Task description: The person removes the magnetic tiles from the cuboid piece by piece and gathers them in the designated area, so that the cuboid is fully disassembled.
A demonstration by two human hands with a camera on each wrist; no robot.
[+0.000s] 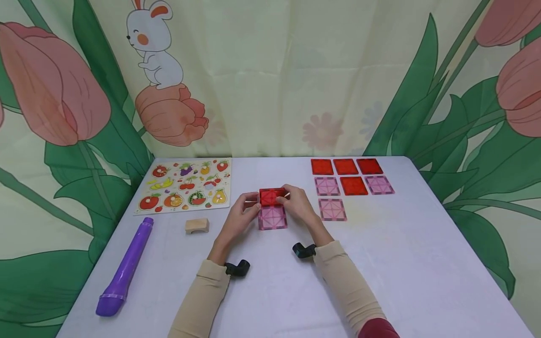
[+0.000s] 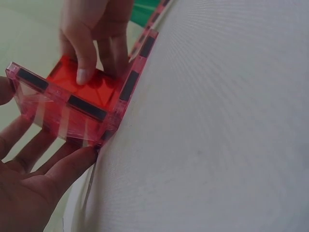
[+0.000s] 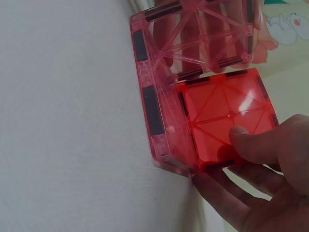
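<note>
A pink magnetic tile (image 1: pixel 272 218) lies flat on the table between the hands. A red magnetic tile (image 1: pixel 268 197) stands upright along its far edge. My right hand (image 1: pixel 297 205) pinches the red tile, its thumb (image 3: pixel 248 142) on the inner face and the fingers behind. My left hand (image 1: pixel 242 213) holds another pink tile (image 2: pixel 58 113) upright along the flat tile's left side, its fingers (image 2: pixel 72 164) spread behind the clear panel. In the right wrist view this left pink tile (image 3: pixel 203 38) meets the red one near a corner.
Red tiles (image 1: pixel 345 166) and pink tiles (image 1: pixel 332 210) lie in rows at the back right. A fruit picture board (image 1: pixel 196 188) is at the back left, with a wooden block (image 1: pixel 197 226) in front of it. A purple toy microphone (image 1: pixel 128 263) lies on the left.
</note>
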